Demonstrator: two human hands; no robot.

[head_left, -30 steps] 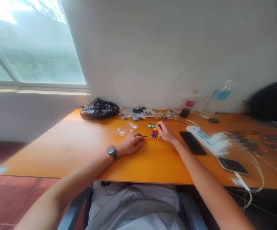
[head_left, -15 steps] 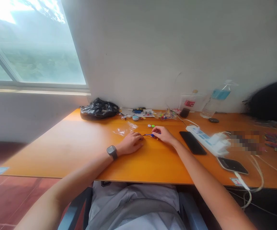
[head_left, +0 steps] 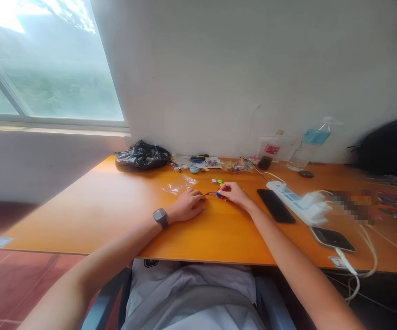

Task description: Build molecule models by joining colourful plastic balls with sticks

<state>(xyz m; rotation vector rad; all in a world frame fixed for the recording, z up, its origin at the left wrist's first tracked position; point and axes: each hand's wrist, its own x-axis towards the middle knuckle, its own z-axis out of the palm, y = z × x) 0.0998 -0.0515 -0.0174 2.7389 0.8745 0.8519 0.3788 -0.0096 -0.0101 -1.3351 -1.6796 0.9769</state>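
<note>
A thin blue cord runs between my two hands just above or on the table. My left hand rests palm down with a watch on its wrist, its fingertips closed on the cord's dark end. My right hand pinches a small blue round piece at the other end of the cord; its exact kind is too small to make out. Just beyond lie a white disc and a green disc, like buttons. Small yellow and red bits show beside my right fingers, partly hidden.
A clear plastic bag lies beyond my left hand. Along the wall are a black plastic bag, small parts and a water bottle. To the right lie a black phone, a power strip and a charging phone.
My right fingers have shifted slightly on the blue piece, and small yellow and red bits show more beside them. My left hand has stayed in place.
</note>
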